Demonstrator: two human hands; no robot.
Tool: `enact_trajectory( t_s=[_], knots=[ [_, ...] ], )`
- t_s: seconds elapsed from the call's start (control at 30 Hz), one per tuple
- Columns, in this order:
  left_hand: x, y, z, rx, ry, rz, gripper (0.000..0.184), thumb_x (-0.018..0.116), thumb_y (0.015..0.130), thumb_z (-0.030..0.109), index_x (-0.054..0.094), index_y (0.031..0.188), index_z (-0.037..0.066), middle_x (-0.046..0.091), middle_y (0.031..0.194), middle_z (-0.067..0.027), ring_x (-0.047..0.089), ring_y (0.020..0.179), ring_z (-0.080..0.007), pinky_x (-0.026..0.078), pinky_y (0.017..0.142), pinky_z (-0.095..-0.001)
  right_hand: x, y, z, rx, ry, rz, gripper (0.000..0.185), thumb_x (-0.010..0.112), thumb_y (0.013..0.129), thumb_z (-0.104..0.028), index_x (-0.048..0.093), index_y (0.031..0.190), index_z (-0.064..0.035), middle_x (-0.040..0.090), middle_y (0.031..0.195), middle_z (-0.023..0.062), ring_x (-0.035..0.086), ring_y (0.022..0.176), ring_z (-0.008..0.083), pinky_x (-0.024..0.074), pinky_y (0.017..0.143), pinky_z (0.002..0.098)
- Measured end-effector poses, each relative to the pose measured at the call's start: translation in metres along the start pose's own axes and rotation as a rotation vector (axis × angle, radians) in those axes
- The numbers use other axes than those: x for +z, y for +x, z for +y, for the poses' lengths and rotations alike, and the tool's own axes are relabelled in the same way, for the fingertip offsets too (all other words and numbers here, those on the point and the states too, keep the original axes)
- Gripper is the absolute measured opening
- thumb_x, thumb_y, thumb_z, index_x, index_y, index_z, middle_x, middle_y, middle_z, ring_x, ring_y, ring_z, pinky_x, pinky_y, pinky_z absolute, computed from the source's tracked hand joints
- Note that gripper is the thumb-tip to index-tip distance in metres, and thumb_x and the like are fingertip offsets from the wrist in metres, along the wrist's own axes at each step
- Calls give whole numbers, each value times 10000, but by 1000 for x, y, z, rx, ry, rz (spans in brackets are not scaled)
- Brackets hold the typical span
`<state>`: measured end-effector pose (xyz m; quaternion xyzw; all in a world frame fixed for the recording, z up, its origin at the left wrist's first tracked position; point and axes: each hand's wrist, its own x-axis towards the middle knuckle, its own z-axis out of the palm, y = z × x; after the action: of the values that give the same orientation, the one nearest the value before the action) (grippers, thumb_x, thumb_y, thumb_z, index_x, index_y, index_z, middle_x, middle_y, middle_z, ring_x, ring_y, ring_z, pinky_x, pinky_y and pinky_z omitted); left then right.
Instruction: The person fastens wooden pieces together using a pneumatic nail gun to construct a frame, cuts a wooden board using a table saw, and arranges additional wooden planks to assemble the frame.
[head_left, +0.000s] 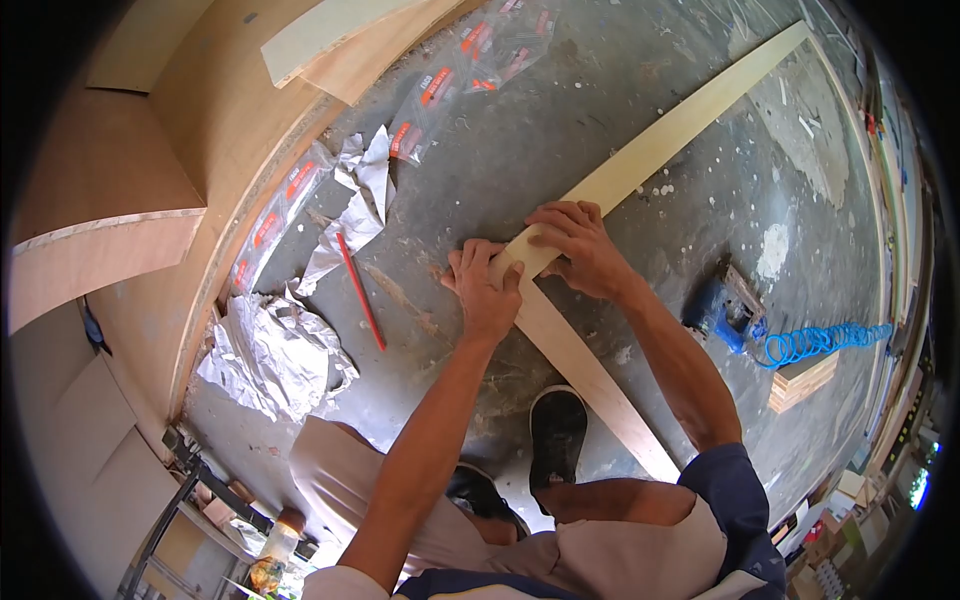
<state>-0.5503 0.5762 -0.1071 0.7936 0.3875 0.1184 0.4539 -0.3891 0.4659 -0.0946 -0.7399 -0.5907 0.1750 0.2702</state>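
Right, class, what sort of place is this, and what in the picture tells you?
Probably a woodworking workshop: there are long wooden strips, a blue tool with a coiled hose, and a stained, scuffed floor.

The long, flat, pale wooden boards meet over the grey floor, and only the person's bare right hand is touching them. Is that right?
Not quite: the bare left hand is touching the long, flat, pale wooden boards too. The head view shows it beside the bare right hand, where the boards meet over the grey floor.
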Motion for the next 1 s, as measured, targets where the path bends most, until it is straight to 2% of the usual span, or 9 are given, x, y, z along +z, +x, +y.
enact_trajectory(
  t_s=[0.03,0.1,0.33,0.43,0.6,0.67,0.87,0.93,1.0],
  knots=[
    [2,0,0,2,0,1,290,761,769,104,608,1015,119,556,1034,-17,466,1096,-261,234,1022,-507,-1,1,0,-9,-11,-1,461,845,609,-94,667,1033,-113,583,1303,11,469,1294,228,312,1031,450],
    [6,-4,0,31,22,35,315,740,791,101,578,1061,100,530,1083,-44,432,1113,-278,254,937,-449,0,1,-1,-7,-11,3,473,850,601,-91,661,1033,-115,586,1307,10,474,1293,234,313,1031,446],
    [7,-4,-2,47,35,9,337,726,806,101,555,1097,98,516,1099,-66,417,1102,-290,253,925,-444,2,-1,3,-38,-8,20,486,849,607,-92,653,1051,-119,582,1324,14,473,1306,240,315,1027,448],
    [5,3,-1,34,5,34,307,745,791,106,578,1049,99,527,1056,-57,448,1075,-290,256,922,-450,3,-3,5,-25,16,-1,489,844,613,-88,660,1065,-116,566,1353,22,459,1325,247,319,1045,445],
    [-5,18,4,-19,178,-63,271,823,707,144,618,879,104,544,926,-27,512,1004,-270,263,912,-452,4,-4,0,9,72,23,501,843,611,-69,672,1080,-105,531,1401,36,441,1346,263,335,1075,433],
    [-7,20,8,-42,203,-79,272,830,698,153,621,866,105,546,917,-26,512,1006,-265,261,915,-450,6,-5,-2,31,88,31,509,844,608,-60,674,1086,-99,519,1414,45,433,1353,274,344,1082,430],
    [-7,19,7,-70,250,-78,256,836,690,174,638,840,111,549,896,-21,512,1010,-251,253,919,-450,3,-10,-16,115,191,175,546,867,561,-52,681,1074,-70,443,1458,110,370,1380,346,368,1101,469],
    [-5,16,9,-55,263,-38,252,836,690,176,643,841,114,550,904,-20,511,1015,-249,252,916,-448,-17,-18,-39,216,95,208,574,873,580,-83,666,1115,-65,420,1475,129,354,1391,355,376,1102,476],
    [-3,13,11,-89,274,-22,249,837,694,180,646,846,125,548,924,-17,502,1042,-250,243,966,-482,-39,-51,-48,269,-108,351,522,838,658,-93,651,1145,-67,481,1417,130,415,1335,359,394,1072,472]
  ],
)
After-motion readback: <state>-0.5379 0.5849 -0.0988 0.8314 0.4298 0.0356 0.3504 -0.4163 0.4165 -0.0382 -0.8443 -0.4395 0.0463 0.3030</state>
